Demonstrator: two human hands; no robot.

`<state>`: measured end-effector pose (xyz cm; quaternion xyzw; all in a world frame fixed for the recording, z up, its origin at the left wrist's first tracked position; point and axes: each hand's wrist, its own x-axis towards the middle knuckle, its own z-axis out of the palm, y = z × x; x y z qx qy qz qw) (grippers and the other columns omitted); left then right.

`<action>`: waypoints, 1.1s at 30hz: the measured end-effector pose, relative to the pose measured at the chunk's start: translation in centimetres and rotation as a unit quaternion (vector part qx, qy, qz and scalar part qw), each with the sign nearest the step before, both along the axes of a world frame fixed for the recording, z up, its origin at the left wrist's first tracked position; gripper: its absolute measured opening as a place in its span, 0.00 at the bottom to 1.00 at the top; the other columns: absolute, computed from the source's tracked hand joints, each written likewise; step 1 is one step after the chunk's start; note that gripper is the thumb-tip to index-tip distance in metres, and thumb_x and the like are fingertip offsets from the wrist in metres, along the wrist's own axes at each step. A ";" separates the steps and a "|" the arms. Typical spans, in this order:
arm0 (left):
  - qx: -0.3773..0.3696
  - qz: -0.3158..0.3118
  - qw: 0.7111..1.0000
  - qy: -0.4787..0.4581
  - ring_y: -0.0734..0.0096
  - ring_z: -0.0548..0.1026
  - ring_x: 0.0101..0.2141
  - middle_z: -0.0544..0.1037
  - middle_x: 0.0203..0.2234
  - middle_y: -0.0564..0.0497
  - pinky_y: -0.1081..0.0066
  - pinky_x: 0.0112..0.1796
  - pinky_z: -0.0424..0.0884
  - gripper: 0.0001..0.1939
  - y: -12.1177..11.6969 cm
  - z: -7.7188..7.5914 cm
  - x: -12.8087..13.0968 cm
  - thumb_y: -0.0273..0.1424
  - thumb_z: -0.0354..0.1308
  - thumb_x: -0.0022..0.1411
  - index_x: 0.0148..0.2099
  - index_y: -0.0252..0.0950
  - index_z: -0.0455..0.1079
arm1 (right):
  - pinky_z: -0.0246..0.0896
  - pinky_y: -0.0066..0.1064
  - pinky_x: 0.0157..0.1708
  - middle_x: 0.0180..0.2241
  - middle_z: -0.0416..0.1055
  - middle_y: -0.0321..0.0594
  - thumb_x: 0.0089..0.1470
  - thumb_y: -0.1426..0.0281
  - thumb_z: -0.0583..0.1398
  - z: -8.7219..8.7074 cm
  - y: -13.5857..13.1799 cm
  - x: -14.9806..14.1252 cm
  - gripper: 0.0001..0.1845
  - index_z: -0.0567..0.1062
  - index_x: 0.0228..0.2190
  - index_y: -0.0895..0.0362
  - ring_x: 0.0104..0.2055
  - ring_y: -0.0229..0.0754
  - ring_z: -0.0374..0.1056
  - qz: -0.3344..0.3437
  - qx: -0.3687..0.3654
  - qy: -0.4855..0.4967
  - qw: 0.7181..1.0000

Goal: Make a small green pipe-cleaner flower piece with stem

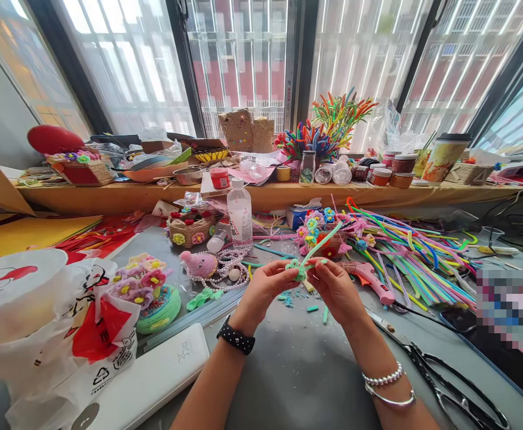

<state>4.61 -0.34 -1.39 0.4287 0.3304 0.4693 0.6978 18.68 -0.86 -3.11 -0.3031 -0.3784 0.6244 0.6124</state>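
Both of my hands meet over the grey table, holding a light green pipe cleaner (322, 243) bent into small loops at its lower end. My left hand (268, 291) pinches the looped part between thumb and fingers. On the other side, my right hand (337, 289) grips the same piece close to the loops, and one straight end sticks up to the right. Short green pipe-cleaner offcuts (312, 309) lie on the table below. A pink glue gun (373, 280) rests just beyond my right hand.
Black-handled scissors (431, 373) and a phone (503, 358) lie at right. Behind them spreads a pile of coloured pipe cleaners (436, 275). A water bottle (240, 218) stands ahead. At left are a white power bank (154, 376), a plastic bag (77, 334) and a crafted flower pot (160, 310).
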 end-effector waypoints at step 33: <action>0.049 0.109 0.987 0.111 0.77 0.70 0.23 0.71 0.19 0.53 0.74 0.29 0.70 0.13 0.2 -0.3 0.1 0.32 0.62 0.40 0.25 0.31 0.62 | 0.61 0.26 0.29 0.27 0.66 0.35 0.43 0.67 0.59 -1.1 0.1 -1.2 0.10 0.67 0.30 0.58 0.28 0.34 0.62 -0.151 0.141 -0.225 0.952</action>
